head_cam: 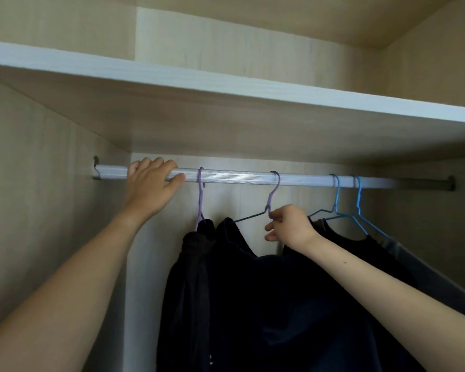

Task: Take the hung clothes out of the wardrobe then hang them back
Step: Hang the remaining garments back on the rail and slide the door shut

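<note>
Head view. My left hand [152,183] is clenched over the rail [239,178], fingers [156,163] curled across its top, thumb beneath. One purple hanger [200,194] hooks the rail just right of that thumb. My right hand [290,224] pinches the neck of a second purple hanger [273,194], whose hook sits on the rail directly above those fingertips. A dark garment [253,291] hangs below them. Two blue hangers [346,200] hook the rail right of the right hand and carry further dark clothes.

Risks, as I judge them: the pinch is narrow, so the hanger may twist and shed the garment on lifting; the shelf [226,89] sits close above the rail, so the hook may strike it.

Not visible: garment hems, cut off at the bottom edge; boundaries between the dark garments are hard to separate.
</note>
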### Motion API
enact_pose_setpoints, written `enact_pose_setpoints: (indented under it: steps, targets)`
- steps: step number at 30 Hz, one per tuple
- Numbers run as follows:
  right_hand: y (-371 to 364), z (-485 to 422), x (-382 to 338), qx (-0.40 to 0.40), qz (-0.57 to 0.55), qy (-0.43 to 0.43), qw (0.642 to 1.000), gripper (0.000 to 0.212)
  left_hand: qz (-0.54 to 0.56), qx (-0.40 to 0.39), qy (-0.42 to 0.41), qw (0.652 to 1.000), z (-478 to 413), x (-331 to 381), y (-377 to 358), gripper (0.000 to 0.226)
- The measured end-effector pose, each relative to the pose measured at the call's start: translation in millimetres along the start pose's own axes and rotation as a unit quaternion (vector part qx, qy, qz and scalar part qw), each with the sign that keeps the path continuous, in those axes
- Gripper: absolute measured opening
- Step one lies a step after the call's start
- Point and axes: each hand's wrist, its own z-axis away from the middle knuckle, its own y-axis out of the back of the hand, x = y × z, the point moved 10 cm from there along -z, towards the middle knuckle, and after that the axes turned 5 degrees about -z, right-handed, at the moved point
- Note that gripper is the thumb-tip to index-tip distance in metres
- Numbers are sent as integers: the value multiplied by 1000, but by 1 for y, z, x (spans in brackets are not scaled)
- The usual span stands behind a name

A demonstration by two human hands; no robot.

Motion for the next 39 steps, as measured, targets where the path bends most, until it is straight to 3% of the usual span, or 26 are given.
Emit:
enact_pose_setpoints:
  steps: [4, 7, 8, 12, 15, 17, 20, 23, 27, 31, 34, 36, 39]
  targets:
    - [-6, 4, -7, -3, -15, 11, 1000, 29, -9, -1, -3, 1000, -1, 0, -1, 27]
    - [0, 7, -15, -22, 38, 43, 998, 22, -6, 5, -6, 1000, 0, -1, -2, 28]
    - [12, 10, -18, -7, 64, 58, 996, 16, -8, 9, -8, 1000, -1, 0, -2, 29]
    - [99, 18, -9, 158, 205, 79, 963, 26, -14, 17, -10, 1000, 0, -1, -2, 31]
    - [139, 19, 33, 168, 280, -15, 945, 14, -17, 40, -18, 999, 1, 2, 1, 33]
    - [145, 17, 63, 141, 252, -61, 956, 20, -18, 47, -19, 999, 1, 3, 3, 34]
    - [137, 16, 87, 112, 80, -61, 989, 33, -22, 47, -21, 998, 1, 3, 3, 36]
    - [127, 16, 90, 107, -54, -59, 991, 41, -24, 40, -19, 999, 0, 3, 0, 37]
    - [115, 14, 84, 87, -64, -41, 993, 42, -25, 37, -14, 999, 0, 2, 0, 39]
    - [138, 14, 74, 123, 71, 20, 990, 30, -3, 27, -22, 999, 0, 3, 0, 39]
    - [173, 20, 72, 201, 199, 75, 956, 31, 17, 22, -23, 999, -1, 0, -1, 35]
    - [177, 16, 87, 175, 266, 58, 946, 32, 30, 24, -28, 999, -1, -3, -4, 31]
    - [180, 8, 119, 130, 241, -10, 962, 39, 63, 14, -15, 998, -5, -18, -21, 23]
